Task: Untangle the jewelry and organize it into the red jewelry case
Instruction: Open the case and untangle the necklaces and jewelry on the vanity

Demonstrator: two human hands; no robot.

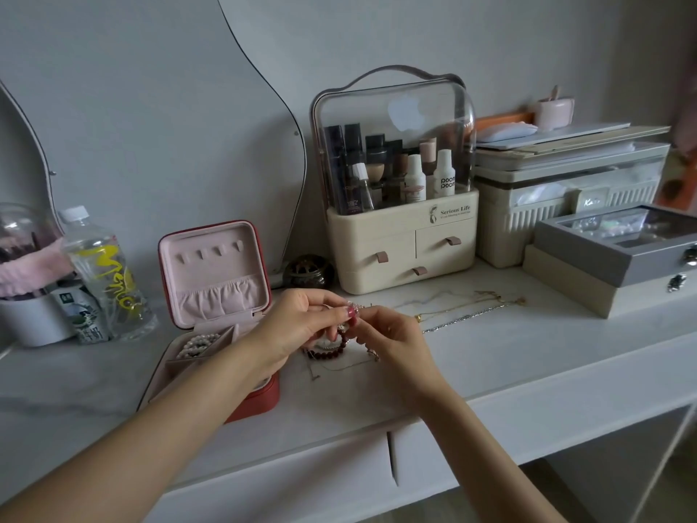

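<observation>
Pinching tangled jewelry (349, 326) between left hand (301, 326) and right hand (392, 339); red jewelry case (211, 318) lies left, nearer left grip.

Square zip jewelry case (264, 400): red outside, pale pink lining inside, white pearl strand (196, 344) in its tray. Just right of case: dark red round-bead bracelet (332, 351); thumbnail on left hand (301, 326) painted pink-red. Further right: thin gold chains (464, 302) & a silver one, on white marbled tabletop (490, 356) w/ grey veins. Left of case: clear plastic bottle (105, 273), yellow lettering. Behind, right: cream cosmetics organizer (399, 251), dusty-pink pulls.
</observation>
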